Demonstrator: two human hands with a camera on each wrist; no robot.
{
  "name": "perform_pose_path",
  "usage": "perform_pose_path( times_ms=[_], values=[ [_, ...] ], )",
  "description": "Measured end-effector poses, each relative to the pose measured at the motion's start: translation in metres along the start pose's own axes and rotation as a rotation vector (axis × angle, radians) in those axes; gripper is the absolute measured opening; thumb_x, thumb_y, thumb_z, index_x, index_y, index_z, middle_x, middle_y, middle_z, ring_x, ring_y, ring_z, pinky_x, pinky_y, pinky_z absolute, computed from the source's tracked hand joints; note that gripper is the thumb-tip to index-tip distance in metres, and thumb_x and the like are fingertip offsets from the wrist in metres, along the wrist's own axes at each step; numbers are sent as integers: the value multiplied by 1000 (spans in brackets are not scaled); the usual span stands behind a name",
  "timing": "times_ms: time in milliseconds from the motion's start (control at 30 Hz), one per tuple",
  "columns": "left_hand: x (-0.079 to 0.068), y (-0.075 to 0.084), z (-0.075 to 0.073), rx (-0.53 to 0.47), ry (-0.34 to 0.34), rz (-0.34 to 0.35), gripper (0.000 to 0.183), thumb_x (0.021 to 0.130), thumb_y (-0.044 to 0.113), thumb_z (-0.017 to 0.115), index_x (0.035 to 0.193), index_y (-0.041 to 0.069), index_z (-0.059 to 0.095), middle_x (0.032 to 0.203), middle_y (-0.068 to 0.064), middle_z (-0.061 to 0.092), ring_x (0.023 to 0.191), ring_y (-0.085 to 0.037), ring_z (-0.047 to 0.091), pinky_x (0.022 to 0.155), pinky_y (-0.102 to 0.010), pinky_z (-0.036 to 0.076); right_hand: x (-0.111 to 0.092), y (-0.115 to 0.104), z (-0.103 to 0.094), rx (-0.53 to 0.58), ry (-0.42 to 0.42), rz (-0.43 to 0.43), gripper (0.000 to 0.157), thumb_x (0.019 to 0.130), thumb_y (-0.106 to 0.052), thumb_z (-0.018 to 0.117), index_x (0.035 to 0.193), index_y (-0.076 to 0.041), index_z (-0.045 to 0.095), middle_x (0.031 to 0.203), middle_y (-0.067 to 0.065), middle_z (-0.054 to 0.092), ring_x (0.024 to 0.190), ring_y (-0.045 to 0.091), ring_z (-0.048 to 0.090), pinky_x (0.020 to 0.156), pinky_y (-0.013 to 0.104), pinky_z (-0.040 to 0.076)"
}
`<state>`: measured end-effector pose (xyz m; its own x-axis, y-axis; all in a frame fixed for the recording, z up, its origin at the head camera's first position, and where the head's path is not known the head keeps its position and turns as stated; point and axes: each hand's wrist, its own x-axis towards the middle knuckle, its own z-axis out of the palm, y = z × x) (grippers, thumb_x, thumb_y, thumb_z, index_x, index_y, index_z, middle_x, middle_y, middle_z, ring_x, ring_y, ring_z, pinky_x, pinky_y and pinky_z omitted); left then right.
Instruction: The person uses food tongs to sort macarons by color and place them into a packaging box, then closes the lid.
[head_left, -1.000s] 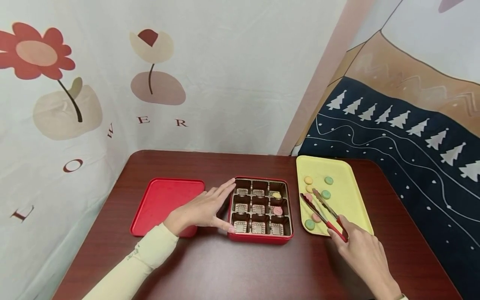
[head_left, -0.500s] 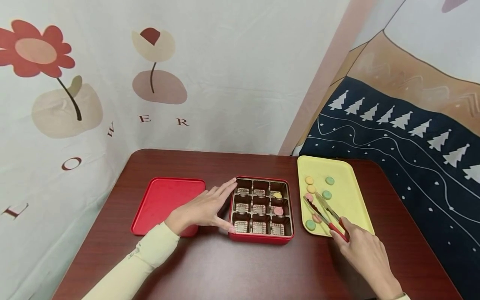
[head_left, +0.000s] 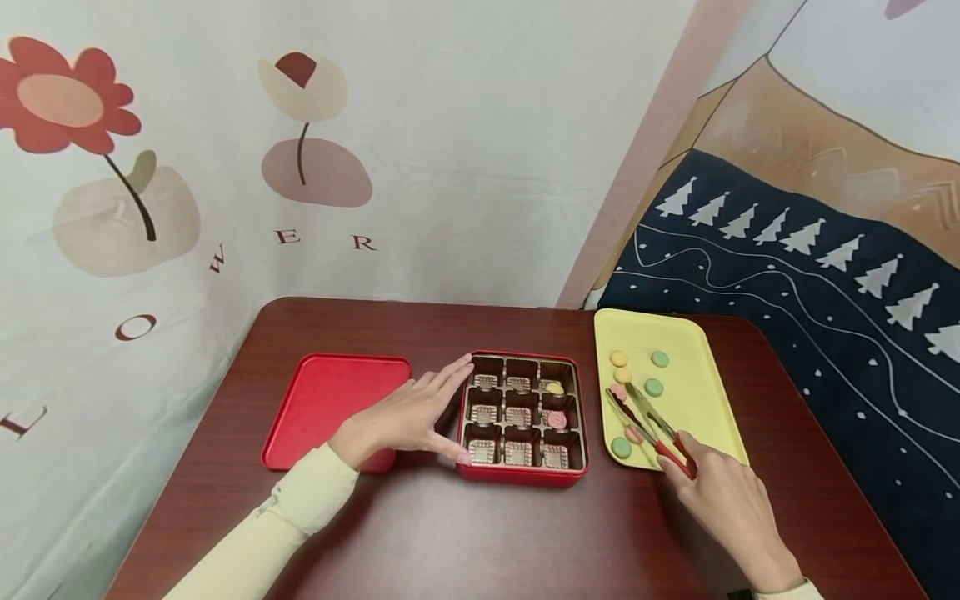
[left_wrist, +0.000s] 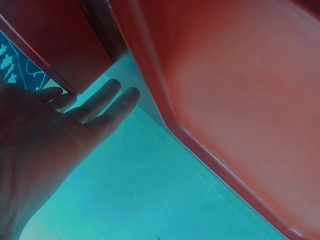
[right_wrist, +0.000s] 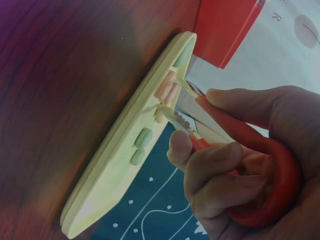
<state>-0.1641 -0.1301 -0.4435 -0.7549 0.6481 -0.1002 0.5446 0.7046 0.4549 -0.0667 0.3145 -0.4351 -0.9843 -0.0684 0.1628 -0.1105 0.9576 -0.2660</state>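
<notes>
My left hand rests along the left side of a red box, fingers extended to its back corner and thumb at its front corner. The box has a brown divided insert; a yellow macaron and a pink macaron lie in its right column. My right hand grips red-handled tongs over a yellow tray. Their slightly parted tips stand at either side of another pink macaron on the tray. In the left wrist view, the left hand's fingers reach beside the box wall.
A red lid lies on the table left of the box, partly behind the left hand. On the tray are two yellow macarons, several green macarons and a pink one partly behind the tongs. A printed curtain hangs behind the table.
The tongs' tips have drawn closer together around the pink macaron on the tray. My left hand stays in place against the box.
</notes>
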Motion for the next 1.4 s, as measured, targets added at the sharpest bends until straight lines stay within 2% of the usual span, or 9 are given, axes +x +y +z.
perform_pose_path(
  times_ms=[267,333,467,567,700,933,1067,1300,1400],
  values=[
    [-1,1,-1,-9,-8,-9,138,80,72,88,175,6,13,183,-4,5,149,-45,42,118,-69,36,3,-5,1,2,6,-6,39,93,-22,87,126,-4,77,81,16,72,64,37,62,51,58,48],
    [0,1,-1,-10,-8,-7,138,80,72,87,175,6,13,183,-5,5,149,-44,42,118,-69,36,3,-5,1,0,12,-14,31,93,-21,86,121,-8,78,79,14,71,62,36,61,49,55,46],
    [0,1,-2,-6,-10,-5,138,80,72,87,176,6,12,183,-4,4,149,-44,42,118,-69,37,2,-4,1,-2,17,-25,27,94,-18,85,119,-9,79,78,13,70,61,34,58,47,52,43],
    [0,1,-3,-5,-10,-7,138,80,72,87,176,6,12,183,-4,4,149,-44,42,118,-69,36,1,-4,0,0,15,-25,31,94,-17,85,123,-6,79,80,14,71,60,33,56,48,50,42],
    [0,2,-4,-6,-9,-9,138,81,71,87,176,6,12,183,-5,5,149,-44,42,118,-69,36,1,-5,0,1,19,-25,28,95,-16,85,121,-9,79,75,9,68,58,30,53,47,46,39],
    [0,2,-4,2,-13,-7,138,81,71,87,176,6,11,183,-5,5,150,-44,42,118,-68,37,-2,-14,-4,24,87,-46,35,93,-17,87,126,-7,80,83,10,74,61,30,58,49,48,43],
    [0,2,-3,5,-10,-6,137,81,72,87,175,6,12,183,-5,5,149,-44,42,118,-68,37,-2,-21,-6,26,108,-62,34,91,-17,88,124,-10,80,80,6,72,60,28,55,49,46,41],
    [-1,1,-2,2,-8,-6,137,81,70,88,175,6,12,183,-5,6,148,-44,44,117,-68,38,-4,-34,-10,52,134,-101,41,89,-16,91,127,-7,82,91,12,79,63,29,62,50,45,44],
    [0,1,-2,-3,-8,-8,137,81,69,89,175,6,13,183,-4,6,148,-43,43,117,-68,38,-2,-39,-12,57,139,-117,40,88,-14,92,126,-8,82,86,6,77,60,22,54,50,40,40]
  ],
)
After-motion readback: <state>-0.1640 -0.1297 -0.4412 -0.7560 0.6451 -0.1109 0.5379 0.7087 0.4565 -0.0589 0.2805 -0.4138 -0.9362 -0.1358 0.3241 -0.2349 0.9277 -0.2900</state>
